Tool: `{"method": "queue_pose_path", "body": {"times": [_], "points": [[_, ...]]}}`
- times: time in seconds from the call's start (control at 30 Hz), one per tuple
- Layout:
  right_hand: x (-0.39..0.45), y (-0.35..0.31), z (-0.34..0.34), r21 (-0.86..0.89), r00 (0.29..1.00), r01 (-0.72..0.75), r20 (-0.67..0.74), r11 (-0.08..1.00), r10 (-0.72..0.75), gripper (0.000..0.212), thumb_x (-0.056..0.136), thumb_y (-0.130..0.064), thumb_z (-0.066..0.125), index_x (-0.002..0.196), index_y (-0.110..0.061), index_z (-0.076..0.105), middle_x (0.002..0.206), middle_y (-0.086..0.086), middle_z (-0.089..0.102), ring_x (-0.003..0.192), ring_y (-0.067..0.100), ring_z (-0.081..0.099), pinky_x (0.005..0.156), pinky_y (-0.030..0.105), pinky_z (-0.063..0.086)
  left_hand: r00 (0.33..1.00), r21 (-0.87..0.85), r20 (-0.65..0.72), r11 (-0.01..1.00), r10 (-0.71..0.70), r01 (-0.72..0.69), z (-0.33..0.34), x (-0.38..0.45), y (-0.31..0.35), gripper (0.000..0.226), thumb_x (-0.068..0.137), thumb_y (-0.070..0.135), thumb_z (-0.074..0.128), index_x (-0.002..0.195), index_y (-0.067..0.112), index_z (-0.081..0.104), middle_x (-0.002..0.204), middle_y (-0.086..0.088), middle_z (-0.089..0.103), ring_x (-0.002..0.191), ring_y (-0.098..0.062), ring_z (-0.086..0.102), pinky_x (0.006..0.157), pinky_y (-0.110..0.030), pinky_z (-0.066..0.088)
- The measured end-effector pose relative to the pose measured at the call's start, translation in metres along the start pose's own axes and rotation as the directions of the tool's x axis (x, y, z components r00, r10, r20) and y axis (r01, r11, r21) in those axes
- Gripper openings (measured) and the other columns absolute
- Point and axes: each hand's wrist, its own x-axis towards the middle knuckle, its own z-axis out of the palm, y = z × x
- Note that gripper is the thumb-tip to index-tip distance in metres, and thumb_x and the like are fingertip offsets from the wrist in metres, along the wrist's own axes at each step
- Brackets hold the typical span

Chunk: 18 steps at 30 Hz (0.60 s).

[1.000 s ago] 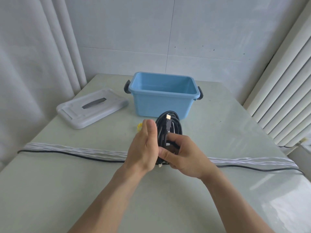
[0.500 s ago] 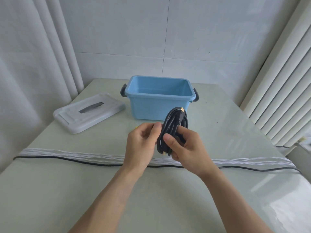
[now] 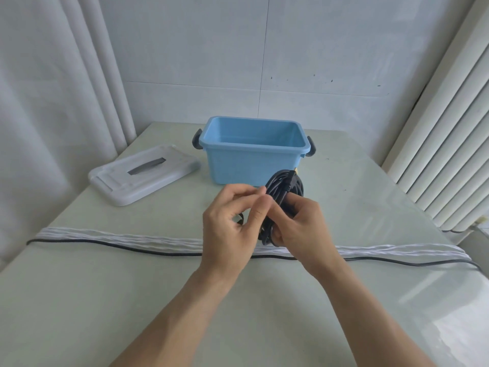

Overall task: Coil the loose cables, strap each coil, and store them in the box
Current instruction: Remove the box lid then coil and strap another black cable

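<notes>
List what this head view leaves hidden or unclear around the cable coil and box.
- Strap: none clearly visible on the black cable coil; the left hand and right hand cover its lower part.
- Blue box floor: hidden by its front wall.
- Table cables: white bundle and black cable middles hidden behind the arms.

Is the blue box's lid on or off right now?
Off. The blue box stands open-topped; its white lid lies flat on the table to its left.

Two bare forearms, no sleeves in view, bare hands (image 3: 230,229), short nails
</notes>
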Motion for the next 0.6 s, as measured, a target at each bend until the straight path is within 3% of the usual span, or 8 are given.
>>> {"method": "queue_pose_path", "body": {"times": [0.07, 0.13, 0.23, 0.3, 0.37, 0.43, 0.53, 0.6], "points": [[0.001, 0.000, -0.002, 0.063, 1.000, -0.021, -0.014, 0.998, 0.021, 0.035, 0.096, -0.027, 0.066, 0.070, -0.006, 0.056, 0.058, 0.007, 0.036, 0.055, 0.022, 0.028, 0.049, 0.033, 0.026, 0.997, -0.024, 0.053, 0.998, -0.062, 0.063, 0.002, 0.000, -0.001, 0.021, 0.095, 0.029, 0.064, 0.100, 0.015, 0.078, 0.099, 0.005, 0.068, 0.096, -0.014, 0.068, 0.083, -0.024, 0.052], [0.001, 0.002, -0.005, 0.106, 1.000, -0.028, 0.008, 0.994, 0.027, 0.032, 0.097, -0.023, 0.065, 0.082, 0.004, 0.059, 0.061, 0.008, 0.034, 0.054, 0.021, 0.028, 0.048, 0.031, 0.027, 0.973, -0.195, 0.079, 0.953, -0.219, 0.230, 0.003, 0.001, 0.002, 0.011, 0.091, 0.017, 0.070, 0.099, 0.015, 0.078, 0.100, 0.000, 0.070, 0.093, -0.014, 0.070, 0.082, -0.023, 0.053], [-0.001, 0.004, -0.002, 0.135, 0.998, -0.009, 0.069, 0.991, 0.000, 0.024, 0.099, -0.016, 0.062, 0.097, 0.008, 0.063, 0.061, 0.007, 0.036, 0.053, 0.017, 0.032, 0.048, 0.026, 0.031, 0.859, -0.457, 0.183, 0.732, -0.478, 0.505, -0.001, 0.006, 0.007, 0.015, 0.079, 0.004, 0.078, 0.091, 0.014, 0.075, 0.086, -0.005, 0.075, 0.077, -0.016, 0.071, 0.071, -0.029, 0.055], [-0.001, 0.004, -0.002, 0.119, 0.995, 0.010, 0.098, 0.993, -0.022, 0.020, 0.099, -0.012, 0.060, 0.099, 0.007, 0.063, 0.061, 0.007, 0.038, 0.052, 0.016, 0.036, 0.048, 0.024, 0.033, 0.810, -0.505, 0.258, 0.641, -0.527, 0.578, -0.002, 0.008, 0.005, 0.020, 0.075, 0.011, 0.082, 0.091, 0.012, 0.070, 0.080, -0.010, 0.073, 0.070, -0.026, 0.067, 0.066, -0.039, 0.053], [-0.002, 0.003, -0.002, 0.101, 0.992, 0.020, 0.124, 0.995, -0.033, 0.018, 0.100, -0.012, 0.059, 0.102, 0.005, 0.065, 0.060, 0.007, 0.038, 0.052, 0.017, 0.036, 0.047, 0.024, 0.033, 0.811, -0.494, 0.315, 0.644, -0.494, 0.584, 0.000, 0.008, 0.003, 0.036, 0.076, 0.027, 0.075, 0.104, 0.008, 0.063, 0.085, -0.015, 0.071, 0.069, -0.030, 0.064, 0.063, -0.040, 0.049], [-0.002, 0.002, -0.003, 0.098, 0.989, 0.031, 0.144, 0.995, -0.045, 0.019, 0.100, -0.013, 0.058, 0.104, 0.004, 0.065, 0.063, 0.010, 0.036, 0.055, 0.020, 0.032, 0.047, 0.025, 0.030, 0.800, -0.449, 0.409, 0.666, -0.440, 0.596, 0.003, 0.006, 0.003, 0.038, 0.084, 0.033, 0.061, 0.116, 0.013, 0.054, 0.085, -0.012, 0.069, 0.071, -0.026, 0.064, 0.063, -0.036, 0.050], [-0.003, -0.001, -0.006, 0.093, 0.977, 0.018, 0.212, 0.995, -0.038, 0.014, 0.102, -0.012, 0.054, 0.094, -0.003, 0.062, 0.066, 0.010, 0.030, 0.057, 0.020, 0.027, 0.049, 0.027, 0.025, 0.772, -0.318, 0.502, 0.747, -0.390, 0.584, 0.001, 0.003, 0.000, 0.031, 0.092, 0.037, 0.044, 0.121, 0.031, 0.052, 0.097, -0.003, 0.072, 0.095, -0.020, 0.068, 0.082, -0.036, 0.054], [-0.004, -0.002, -0.008, 0.114, 0.955, -0.033, 0.297, 0.993, -0.003, 0.015, 0.104, -0.010, 0.050, 0.094, -0.008, 0.061, 0.066, 0.007, 0.029, 0.058, 0.019, 0.026, 0.052, 0.030, 0.022, 0.783, -0.270, 0.505, 0.796, -0.363, 0.543, -0.002, 0.004, -0.004, 0.032, 0.094, 0.036, 0.043, 0.122, 0.031, 0.057, 0.105, -0.002, 0.071, 0.103, -0.016, 0.066, 0.090, -0.036, 0.052]]}}
